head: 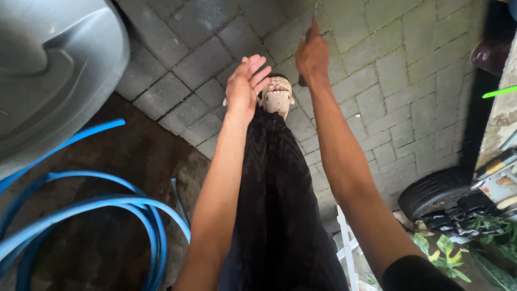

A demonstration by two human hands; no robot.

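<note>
Paving of grey rectangular blocks fills the upper half of the view, its joints dark and in places tinged green with moss. At about nine o'clock the blocks give way to a wet, brownish slab of rough concrete, where loops of smooth blue hose lie coiled. A large rounded grey plastic tank bulges in at ten o'clock, its surface glossy and moulded in soft steps. At four o'clock stands a ribbed black tyre beside leafy green plants, and a bit of white slatted frame shows at five o'clock.

Down the centre runs a long black skirt of faintly rippled cloth, ending at a foot in a pale strapped sandal near twelve o'clock.

Both bare arms reach forward. The left hand is spread flat, fingers straight and close together, palm turned inward; it holds nothing and hovers just left of the sandal, overlapping it in the view. The right hand is closed into a loose fist around a thin dark stick-like thing that rises toward the top edge at twelve o'clock; what that thing is cannot be told.
</note>
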